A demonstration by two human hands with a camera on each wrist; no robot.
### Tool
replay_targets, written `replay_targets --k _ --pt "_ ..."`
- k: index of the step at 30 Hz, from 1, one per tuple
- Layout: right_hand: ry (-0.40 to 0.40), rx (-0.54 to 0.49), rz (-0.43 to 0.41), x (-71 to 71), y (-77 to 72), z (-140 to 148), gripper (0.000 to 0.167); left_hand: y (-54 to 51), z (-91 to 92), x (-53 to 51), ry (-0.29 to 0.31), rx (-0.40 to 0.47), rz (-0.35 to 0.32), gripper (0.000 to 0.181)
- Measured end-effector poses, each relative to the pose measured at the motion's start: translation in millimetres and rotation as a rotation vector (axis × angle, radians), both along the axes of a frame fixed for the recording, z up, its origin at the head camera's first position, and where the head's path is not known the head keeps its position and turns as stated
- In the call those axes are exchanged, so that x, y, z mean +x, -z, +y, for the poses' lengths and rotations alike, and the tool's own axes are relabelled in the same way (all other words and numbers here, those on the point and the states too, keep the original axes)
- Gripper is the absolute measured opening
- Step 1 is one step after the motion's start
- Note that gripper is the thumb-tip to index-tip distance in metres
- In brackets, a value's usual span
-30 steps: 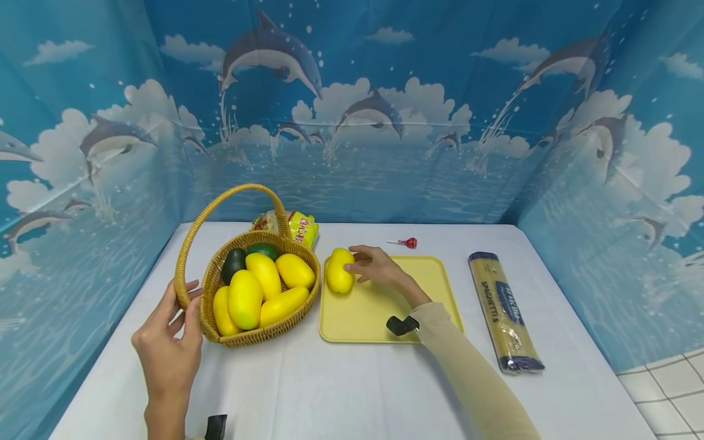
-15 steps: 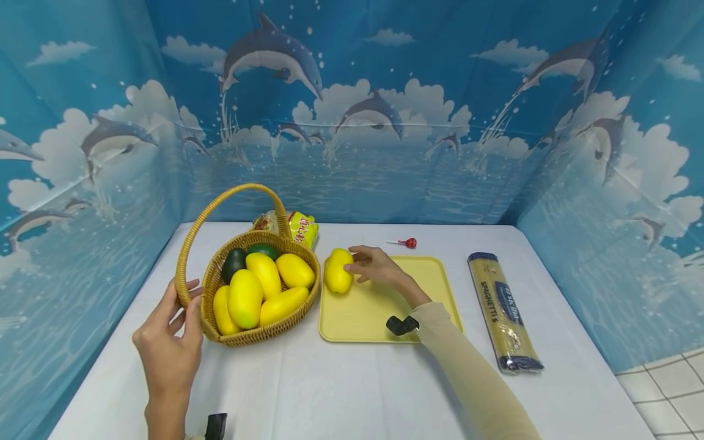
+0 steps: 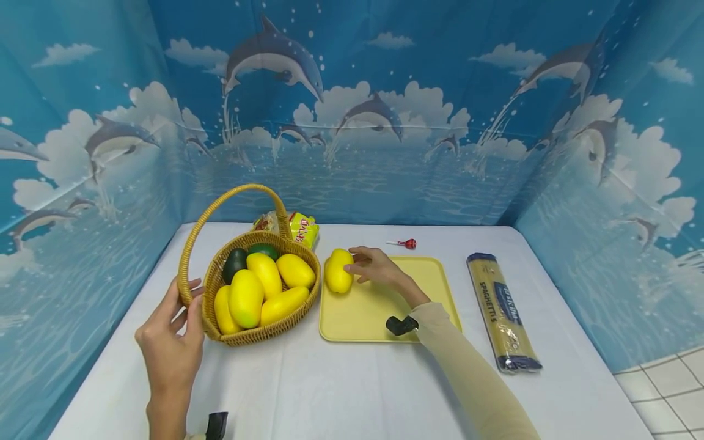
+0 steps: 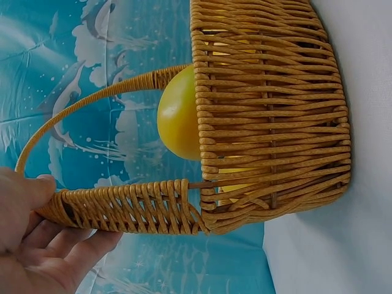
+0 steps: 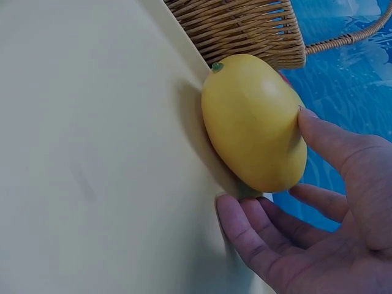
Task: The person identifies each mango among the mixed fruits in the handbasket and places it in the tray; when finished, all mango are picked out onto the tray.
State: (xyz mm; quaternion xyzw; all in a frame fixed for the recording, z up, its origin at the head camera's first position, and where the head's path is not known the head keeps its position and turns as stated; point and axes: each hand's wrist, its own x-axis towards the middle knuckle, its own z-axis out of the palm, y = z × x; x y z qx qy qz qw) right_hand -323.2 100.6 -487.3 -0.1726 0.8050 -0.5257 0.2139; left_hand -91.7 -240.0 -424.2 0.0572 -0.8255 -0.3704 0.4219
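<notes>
Clearly, right hand [image 3: 378,269] touches smooth mango [image 5: 254,122]; left hand [image 3: 172,345] holds wicker handle [image 4: 131,207].

Wicker basket [image 3: 258,337]: golden brown, close woven ribbing. Mangoes [image 3: 245,299] in it: bright yellow, foremost one tinged green at tip. Two fruits beside them [image 3: 234,264]: dark green. Single mango [image 3: 338,272]: yellow, green stem nub. Tray [image 3: 379,321]: plain pale yellow. Lollipop [image 3: 410,244]: red head, white stick. Spaghetti packet [image 3: 497,305]: golden, navy ends. Snack packet [image 3: 302,229]: yellow-green, red lettering. Bench [image 3: 308,391]: white. Curtain [image 3: 352,174]: blue, grey-and-white dolphins, white clouds. Sleeve [image 3: 473,373]: beige.
</notes>
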Motion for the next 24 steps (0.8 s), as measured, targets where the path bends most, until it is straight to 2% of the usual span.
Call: replay_targets --k 6,9,12,16,20,24 --pt "-0.001 -0.004 0.003 -1.1 -2.6 1 0.065 -0.5 0.9 -0.5 0.005 -0.005 -0.001 0.051" --pt "0.024 -0.012 0.063 -1.8 -9.2 3 0.065 -1.3 1.3 -0.3 0.011 -0.004 0.003 0.050" --pt "0.055 -0.005 0.188 -0.9 -24.9 3 0.062 -1.7 1.4 0.0 0.012 -0.004 0.004 0.050" --pt "0.050 -0.002 0.332 5.6 -58.0 -2 0.055 -1.4 1.2 0.1 0.009 -0.006 0.006 0.050" --pt "-0.054 -0.037 0.405 15.5 -95.7 -9 0.044 -1.3 1.3 0.0 0.012 -0.005 0.007 0.050" --pt "-0.262 -0.038 0.405 22.0 -128.0 -23 0.045 -2.0 1.0 0.4 0.008 -0.006 0.007 0.050"
